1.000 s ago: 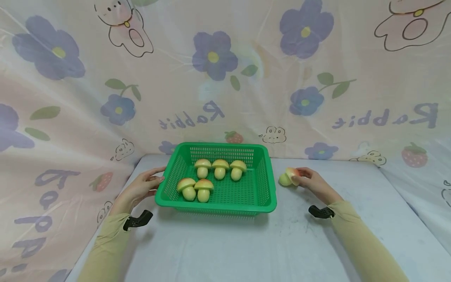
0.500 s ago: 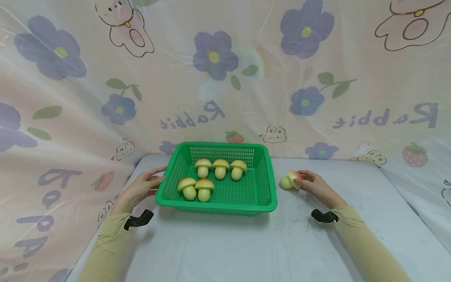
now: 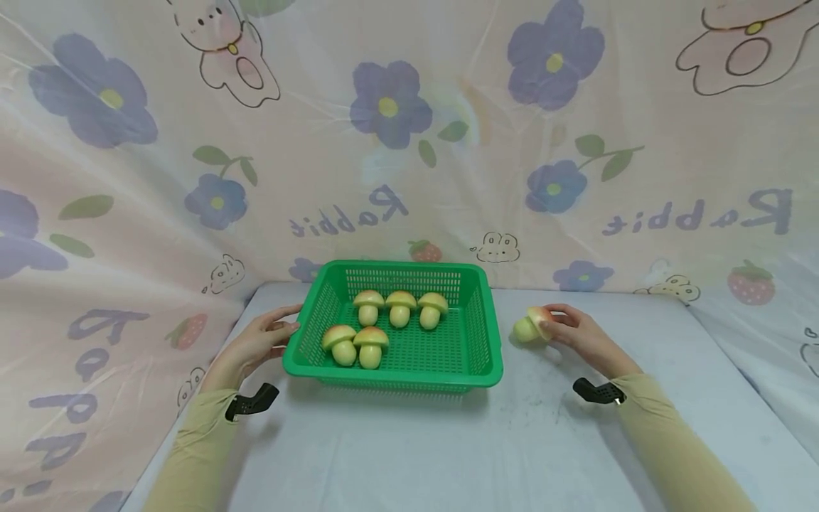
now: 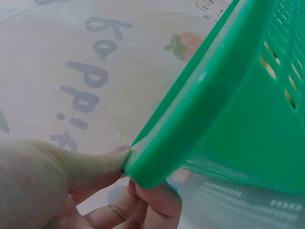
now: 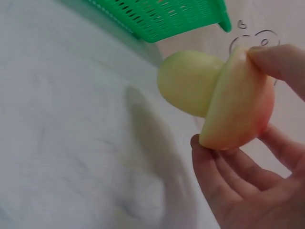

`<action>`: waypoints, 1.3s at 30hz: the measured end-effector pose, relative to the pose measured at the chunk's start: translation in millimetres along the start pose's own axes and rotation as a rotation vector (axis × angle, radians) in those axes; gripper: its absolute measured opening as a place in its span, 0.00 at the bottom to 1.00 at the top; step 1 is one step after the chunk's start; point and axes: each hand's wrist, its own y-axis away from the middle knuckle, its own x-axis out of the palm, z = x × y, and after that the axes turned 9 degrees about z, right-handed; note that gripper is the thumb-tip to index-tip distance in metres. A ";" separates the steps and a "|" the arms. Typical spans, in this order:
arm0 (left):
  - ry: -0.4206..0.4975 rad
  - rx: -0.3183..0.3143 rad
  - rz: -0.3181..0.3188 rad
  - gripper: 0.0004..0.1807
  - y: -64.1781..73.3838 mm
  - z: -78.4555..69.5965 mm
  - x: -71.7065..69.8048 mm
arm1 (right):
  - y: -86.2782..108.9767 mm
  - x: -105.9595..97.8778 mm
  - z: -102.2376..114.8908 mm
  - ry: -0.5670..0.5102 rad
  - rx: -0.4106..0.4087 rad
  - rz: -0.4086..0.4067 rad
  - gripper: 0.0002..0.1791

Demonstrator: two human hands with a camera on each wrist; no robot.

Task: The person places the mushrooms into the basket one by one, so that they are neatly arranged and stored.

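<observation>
My right hand [image 3: 579,340] pinches a toy mushroom [image 3: 534,324] by its reddish cap, thumb on one side and fingers on the other. In the right wrist view the pale green stem of this mushroom [image 5: 190,81] points toward the basket, and a shadow falls on the table below. A green plastic basket [image 3: 495,348] stands to the left of that hand. Its left rim is pinched between the thumb and fingers of my left hand [image 3: 256,345], as the left wrist view shows at the rim [image 4: 167,148]. Several similar mushrooms [image 3: 400,307] lie inside, in two rows toward the left.
The basket stands on a white-covered table [image 3: 409,448]. Behind and to the left hangs a patterned cloth [image 3: 473,192] with flowers and rabbits. Black wrist cameras [image 3: 598,391] sit on both wrists.
My right hand has moved slightly to the right with the mushroom, whose tilt has changed a little. The left hand and the basket have stayed in place.
</observation>
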 end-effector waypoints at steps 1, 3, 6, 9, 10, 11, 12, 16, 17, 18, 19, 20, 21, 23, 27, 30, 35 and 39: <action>-0.003 0.000 0.003 0.32 0.2 0.2 -0.2 | 1.1 -1.0 2.8 -0.003 -0.001 0.001 0.34; -0.009 0.005 0.008 0.32 0.5 0.4 -0.7 | 3.2 -3.1 8.7 -0.007 0.003 0.004 0.34; -0.007 0.010 0.011 0.32 1.3 0.7 -1.3 | 5.8 -6.5 17.4 -0.006 0.011 0.022 0.35; -0.006 0.008 0.006 0.32 2.0 1.2 -1.9 | 8.1 -8.8 27.1 0.006 0.009 0.045 0.35; -0.003 0.008 0.004 0.32 2.1 1.4 -2.0 | 8.8 -9.1 30.6 0.013 0.006 0.053 0.34; -0.001 0.008 0.004 0.32 2.1 1.6 -2.1 | 9.4 -9.3 34.1 0.010 0.005 0.056 0.34; -0.001 0.009 0.005 0.32 2.1 1.7 -2.3 | 10.1 -9.5 37.6 0.014 -0.001 0.063 0.34; -0.003 0.010 0.004 0.32 1.9 1.8 -2.5 | 11.5 -10.3 49.9 0.032 -0.012 0.080 0.33; -0.005 0.009 0.002 0.32 2.0 1.8 -2.6 | 11.9 -10.2 52.6 0.036 -0.014 0.082 0.32; -0.007 0.007 0.000 0.32 2.2 1.9 -2.8 | 12.3 -10.2 55.0 0.042 -0.017 0.086 0.32; -0.010 0.006 -0.001 0.32 2.4 1.6 -2.7 | 12.6 -10.3 57.3 0.046 -0.016 0.088 0.32; -0.009 0.006 -0.001 0.32 2.7 1.1 -2.5 | 13.0 -10.1 59.7 0.050 -0.018 0.091 0.32; -0.009 0.008 0.001 0.32 2.8 0.5 -2.3 | 12.9 -10.1 61.5 0.055 -0.018 0.092 0.32; -0.008 0.009 0.003 0.32 3.2 -0.1 -2.0 | 13.0 -10.2 65.0 0.055 -0.021 0.094 0.32; -0.005 0.011 0.006 0.32 3.0 -0.4 -2.0 | 11.5 -9.4 73.2 0.052 -0.034 0.114 0.31; 0.007 0.009 0.007 0.32 1.9 0.3 -2.2 | 10.0 -6.3 82.0 0.048 -0.044 0.140 0.29; 0.037 0.004 0.012 0.32 0.0 0.4 -1.4 | 5.5 0.9 96.6 0.061 -0.063 0.186 0.29; 0.030 0.004 0.015 0.31 -0.8 -0.2 -0.2 | 0.2 5.2 105.3 0.090 -0.066 0.208 0.29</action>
